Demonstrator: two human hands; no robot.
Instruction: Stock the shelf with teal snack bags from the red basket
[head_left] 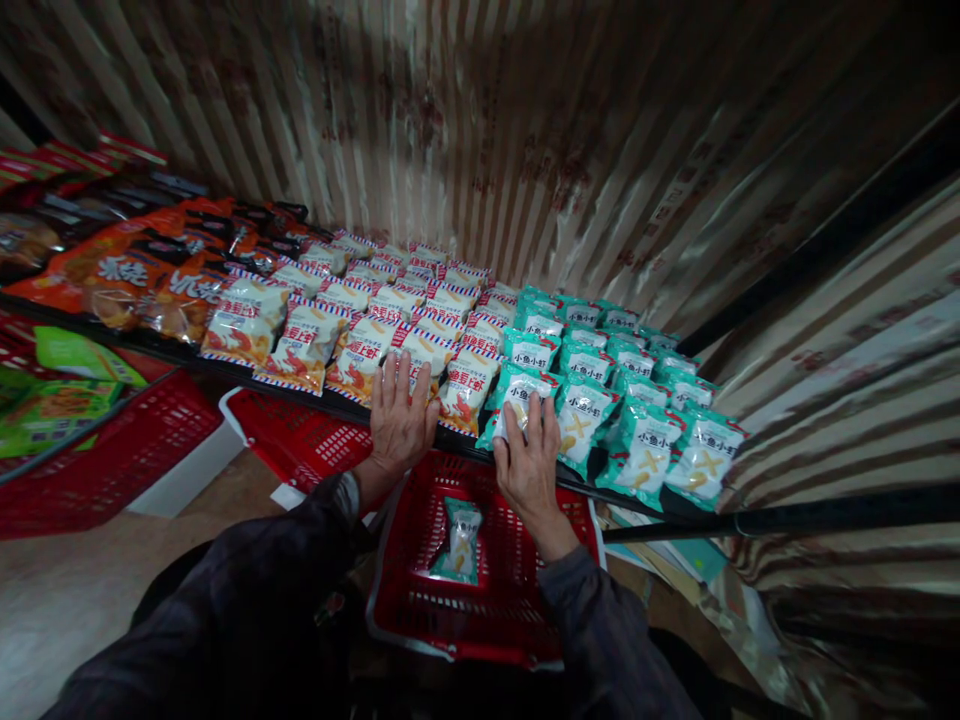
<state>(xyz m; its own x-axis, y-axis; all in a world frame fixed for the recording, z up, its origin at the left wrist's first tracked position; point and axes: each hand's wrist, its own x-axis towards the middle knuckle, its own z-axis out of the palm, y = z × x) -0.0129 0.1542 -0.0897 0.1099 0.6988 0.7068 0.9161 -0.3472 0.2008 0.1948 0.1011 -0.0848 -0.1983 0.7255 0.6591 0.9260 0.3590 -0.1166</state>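
Observation:
My left hand (403, 417) lies with fingers spread against a white and orange snack bag (422, 350) in the front row of the shelf. Against a teal snack bag (523, 385) rests my right hand (529, 455), its fingers stretched out and slightly apart. Neither hand is closed round a bag. Just right of that hand stands another teal snack bag (585, 420). Below and between my forearms is a red basket (420, 620) with one teal snack bag (463, 540) lying in it.
Orange snack bags (142, 270) fill the shelf's left part. A second red basket (300, 430) sits under the shelf edge, and a further red basket (97, 460) with green packets (67, 400) stands far left. Striped sheeting (480, 130) hangs behind; a dark bar (840, 510) runs right.

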